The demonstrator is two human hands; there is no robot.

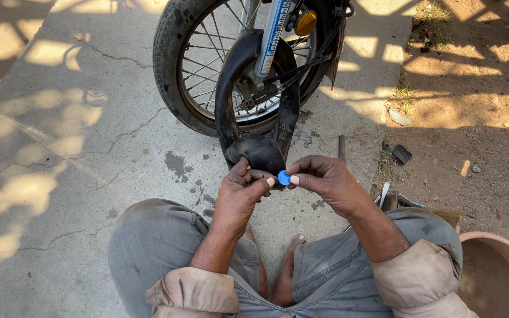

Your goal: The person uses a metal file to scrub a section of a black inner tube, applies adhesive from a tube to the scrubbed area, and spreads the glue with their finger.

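**Operator:** Head view, reading left to right. I see cracked concrete (60,147) in dappled shade on the left, then the motorcycle front wheel (189,65) standing upright at the top.

**Colleague:** What hangs from it?

**Operator:** A black inner tube (254,147) loops out of the wheel and sags toward the hands. My left hand (240,191) has its fingers clamped on the tube's lowest fold, thumb on top.

**Colleague:** And the blue thing?

**Operator:** A small round blue patch (283,177) sits between the two hands, just below the tube. My right hand (325,182) pinches it, thumb and forefinger closed on its edge; the left thumb tip touches it too.

**Colleague:** Further right?

**Operator:** A dark metal rod (341,147) lies on the concrete, then bare dirt (478,118), and a clay-coloured basin (499,277) at the bottom right corner beside my knee.
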